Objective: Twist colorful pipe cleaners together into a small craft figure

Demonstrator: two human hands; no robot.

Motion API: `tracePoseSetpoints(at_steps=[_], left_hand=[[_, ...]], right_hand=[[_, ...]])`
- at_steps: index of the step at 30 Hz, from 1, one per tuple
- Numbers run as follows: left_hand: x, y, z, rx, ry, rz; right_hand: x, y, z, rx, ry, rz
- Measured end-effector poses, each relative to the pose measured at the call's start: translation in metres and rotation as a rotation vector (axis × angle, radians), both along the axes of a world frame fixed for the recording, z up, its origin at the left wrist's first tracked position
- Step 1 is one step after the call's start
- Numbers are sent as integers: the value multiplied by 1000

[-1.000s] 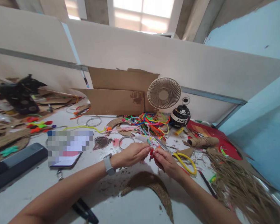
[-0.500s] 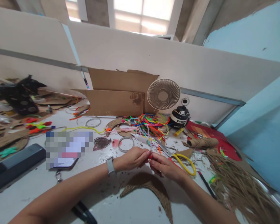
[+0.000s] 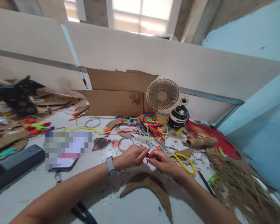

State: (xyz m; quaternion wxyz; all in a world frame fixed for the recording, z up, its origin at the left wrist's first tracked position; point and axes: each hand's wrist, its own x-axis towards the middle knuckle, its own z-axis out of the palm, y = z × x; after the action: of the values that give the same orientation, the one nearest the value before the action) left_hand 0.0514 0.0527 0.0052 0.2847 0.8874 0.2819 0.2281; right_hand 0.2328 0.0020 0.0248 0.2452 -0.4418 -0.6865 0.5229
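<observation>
My left hand point(image 3: 136, 155), with a pale watch point(image 3: 110, 165) on its wrist, pinches one side of a small bent red pipe cleaner point(image 3: 148, 155). My right hand point(image 3: 162, 160) closes on the other side of it, fingertips curled and partly hiding it. Below both hands a crescent of cardboard wrapped in brown twine point(image 3: 147, 182) lies flat on the white table. Scissors with yellow handles point(image 3: 185, 163) lie just beyond my right hand, blades pointing away to the left. A roll of tape or metal ring point(image 3: 125, 144) rests behind my left hand.
Behind the hands lies a heap of coloured pipe cleaners point(image 3: 151, 123), near a small fan point(image 3: 162, 94) and a black-and-white bottle point(image 3: 178, 116). Loose brown twine point(image 3: 245, 186) spreads at right. A phone point(image 3: 67, 152) and a long dark case point(image 3: 16, 168) lie left.
My hands have drawn slightly apart, so more of the red pipe cleaner shows between the fingertips. My right fingers have curled in more. The view has shifted slightly.
</observation>
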Motion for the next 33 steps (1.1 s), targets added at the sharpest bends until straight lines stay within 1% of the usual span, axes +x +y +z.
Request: tracePoseSetpoints(at_steps=[2,4,7,9,11,15,20,22,25,29,31,33], left_hand=[[0,1,0,-21,0,7],[-1,2,0,-81,-22,-24],[-4,3,2,-174,-133,-66],[-6,4,3,-207,-216,-76],[-7,4,3,-225,-259,-92],[-6,6,1,-214,-249,-121],[-1,9,-7,-205,-279,-142],[1,10,-11,-224,-303,-140],[4,11,-17,-275,-329,-146],[8,11,-23,-413,-405,-127],[9,11,-24,-472,-439,-119],[9,11,-24,-499,-461,-88]], right_hand=[[1,1,0,26,-15,-11],[2,2,0,59,-28,-37],[3,4,0,111,-42,-88],[4,6,-1,134,-34,-130],[5,7,-3,130,-3,-179],[5,8,-9,20,105,-260],[0,6,-13,-236,281,-263],[-2,5,-16,-303,348,-252],[-5,4,-19,-362,451,-214],[-10,1,-23,-425,557,-202],[-12,-1,-25,-446,572,-203],[-14,-3,-24,-462,549,-188]])
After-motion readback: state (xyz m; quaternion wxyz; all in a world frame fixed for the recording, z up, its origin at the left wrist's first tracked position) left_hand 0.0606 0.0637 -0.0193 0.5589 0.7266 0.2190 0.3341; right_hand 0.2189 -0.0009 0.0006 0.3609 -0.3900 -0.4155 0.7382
